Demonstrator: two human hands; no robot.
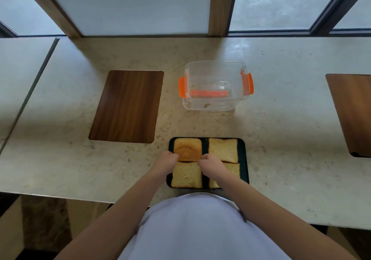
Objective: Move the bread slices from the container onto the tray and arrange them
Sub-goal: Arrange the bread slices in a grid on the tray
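A dark tray (244,159) lies at the counter's near edge with bread slices in a two-by-two grid. The far-left piece is a browner crust slice (187,149). My left hand (165,162) touches its left near corner and my right hand (210,166) touches its right near corner, fingers curled against its edges. A pale slice (223,149) lies far right, another pale slice (186,174) near left. The near-right slice (233,168) is mostly hidden by my right wrist. The clear container (215,84) with orange clips stands behind the tray, holding no bread.
A dark wooden inset panel (127,106) lies in the marble counter (291,139) to the left of the container. Another wooden panel (353,113) sits at the far right. Windows with wooden frames run along the back. The counter's front edge is just below the tray.
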